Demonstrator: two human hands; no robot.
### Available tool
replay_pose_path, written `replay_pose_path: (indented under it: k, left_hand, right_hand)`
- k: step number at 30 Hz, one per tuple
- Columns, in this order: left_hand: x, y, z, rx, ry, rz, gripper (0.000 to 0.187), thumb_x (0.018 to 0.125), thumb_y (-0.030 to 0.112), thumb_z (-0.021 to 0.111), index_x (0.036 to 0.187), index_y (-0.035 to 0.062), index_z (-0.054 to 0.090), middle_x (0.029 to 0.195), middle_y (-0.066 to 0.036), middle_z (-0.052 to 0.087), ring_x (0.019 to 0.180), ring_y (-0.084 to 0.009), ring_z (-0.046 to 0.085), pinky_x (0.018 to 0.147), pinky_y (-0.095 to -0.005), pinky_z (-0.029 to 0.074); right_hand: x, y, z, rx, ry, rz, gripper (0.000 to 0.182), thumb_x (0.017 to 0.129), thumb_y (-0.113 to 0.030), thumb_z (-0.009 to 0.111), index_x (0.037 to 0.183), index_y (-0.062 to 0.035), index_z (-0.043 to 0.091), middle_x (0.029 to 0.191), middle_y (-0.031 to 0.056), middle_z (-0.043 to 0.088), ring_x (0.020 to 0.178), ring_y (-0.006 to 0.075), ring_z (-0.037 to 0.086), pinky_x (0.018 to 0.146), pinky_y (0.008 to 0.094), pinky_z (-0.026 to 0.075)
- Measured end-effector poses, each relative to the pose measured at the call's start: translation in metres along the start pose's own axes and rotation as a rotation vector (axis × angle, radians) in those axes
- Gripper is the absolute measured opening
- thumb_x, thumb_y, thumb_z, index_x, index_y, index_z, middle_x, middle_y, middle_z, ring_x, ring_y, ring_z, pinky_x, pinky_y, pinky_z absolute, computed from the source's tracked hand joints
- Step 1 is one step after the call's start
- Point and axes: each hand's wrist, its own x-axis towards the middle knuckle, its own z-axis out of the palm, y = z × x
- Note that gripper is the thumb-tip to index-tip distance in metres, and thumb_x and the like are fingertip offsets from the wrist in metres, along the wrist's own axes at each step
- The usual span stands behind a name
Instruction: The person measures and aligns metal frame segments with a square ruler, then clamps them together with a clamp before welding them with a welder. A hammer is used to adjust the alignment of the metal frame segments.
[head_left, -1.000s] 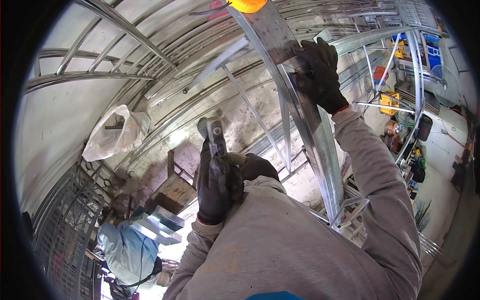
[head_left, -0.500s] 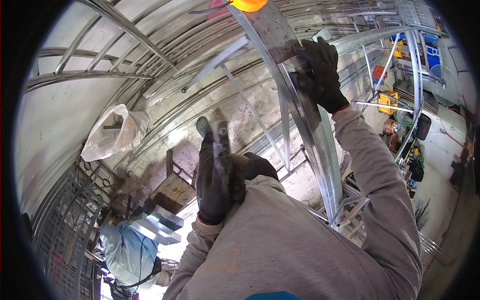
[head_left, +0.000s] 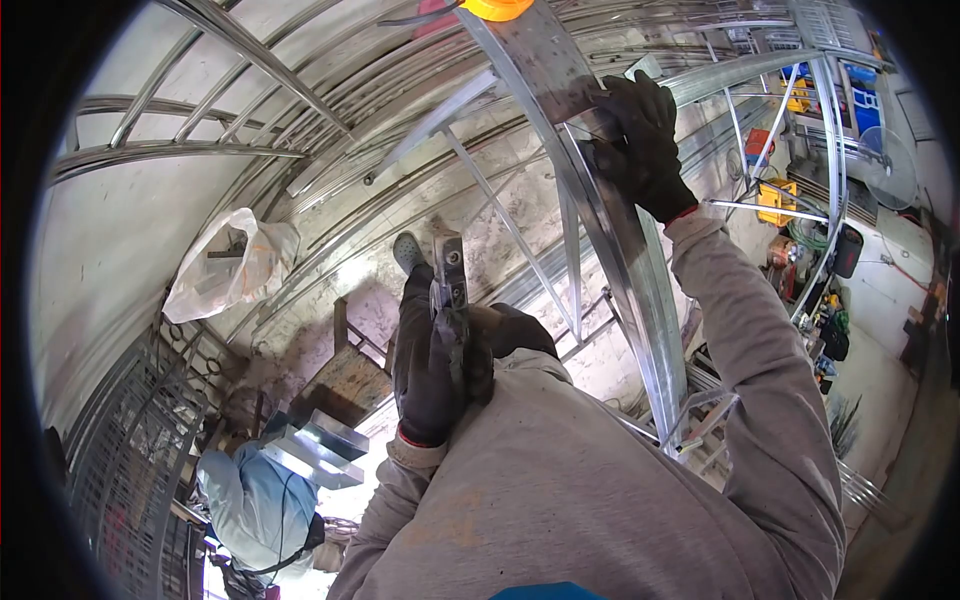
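My left hand (head_left: pixel 428 385), in a dark glove, is closed around a flat steel hand tool (head_left: pixel 450 270) held upright in front of my body. Two round rivet-like spots show on the tool's exposed end; its lower part is hidden in the glove. Farther up, my right hand (head_left: pixel 640 145), also gloved, is at the edge of a long galvanized metal bar (head_left: pixel 615 240). Its fingers bend over the bar, with the thumb side against the metal. A dark piece beside the thumb is too shadowed to make out.
A yellow object (head_left: pixel 498 8) sits at the bar's far end. Metal tubing lies along the wall at upper left. A white plastic bag (head_left: pixel 235 265) stands on the floor. Another person (head_left: pixel 255 515) in light blue is at lower left. Yellow crates (head_left: pixel 775 203) and tools are at right.
The steel tool in my left hand, blurred before, is now sharp and tilted slightly to the right at its top. My right hand has barely moved on the bar.
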Motion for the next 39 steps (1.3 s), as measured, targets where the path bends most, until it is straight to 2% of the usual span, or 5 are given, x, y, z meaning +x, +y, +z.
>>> replay_pose_path:
  k: [8, 11, 14, 20, 39]
  left_hand:
    - [0.003, 0.025, -0.002, 0.232, -0.056, 0.027, 0.036, 0.1, 0.013, 0.063, 0.13, -0.0057, 0.058, 0.113, -0.017, 0.068, 0.098, -0.0334, 0.069, 0.084, -0.0447, 0.056]
    - [0.005, 0.029, 0.007, 0.179, 0.128, 0.211, 0.053, 0.114, 0.042, 0.036, 0.113, -0.002, 0.066, 0.08, -0.008, 0.067, 0.058, -0.0121, 0.06, 0.054, -0.0292, 0.046]
    - [-0.003, 0.027, 0.009, 0.595, 0.357, 0.544, 0.056, 0.113, 0.045, 0.036, 0.114, -0.0023, 0.066, 0.078, -0.007, 0.066, 0.059, -0.0111, 0.059, 0.052, -0.0266, 0.043]
    - [-0.009, 0.079, -0.001, 0.141, 0.058, -0.037, 0.058, 0.113, 0.051, 0.039, 0.111, -0.002, 0.064, 0.07, -0.005, 0.061, 0.048, -0.0105, 0.05, 0.046, -0.0273, 0.038]
    - [-0.002, 0.081, 0.0, 0.036, 0.017, -0.031, 0.059, 0.113, 0.051, 0.04, 0.121, -0.0024, 0.064, 0.071, -0.003, 0.058, 0.047, -0.0081, 0.046, 0.044, -0.0248, 0.034]
  right_hand:
    - [0.002, -0.002, -0.001, 0.004, -0.025, 0.027, 0.067, 0.088, -0.067, 0.067, 0.13, -0.0149, 0.067, 0.142, 0.0135, 0.06, 0.144, 0.0446, 0.042, 0.12, 0.0599, 0.024]
    - [0.001, -0.002, -0.002, 0.019, -0.028, 0.036, 0.065, 0.087, -0.063, 0.07, 0.129, -0.0147, 0.067, 0.142, 0.0133, 0.06, 0.145, 0.0442, 0.041, 0.121, 0.0588, 0.023]
    - [-0.001, -0.005, -0.004, 0.012, -0.018, 0.037, 0.064, 0.085, -0.058, 0.073, 0.131, -0.015, 0.068, 0.144, 0.0132, 0.059, 0.147, 0.0427, 0.04, 0.122, 0.0571, 0.024]
    - [-0.001, -0.011, -0.004, -0.053, -0.052, 0.09, 0.064, 0.083, -0.053, 0.077, 0.134, -0.0156, 0.067, 0.148, 0.0127, 0.058, 0.149, 0.0401, 0.039, 0.124, 0.0548, 0.022]
    - [0.0, -0.013, -0.005, -0.058, -0.043, 0.104, 0.063, 0.082, -0.051, 0.077, 0.134, -0.0171, 0.067, 0.147, 0.0105, 0.058, 0.148, 0.039, 0.039, 0.125, 0.0533, 0.023]
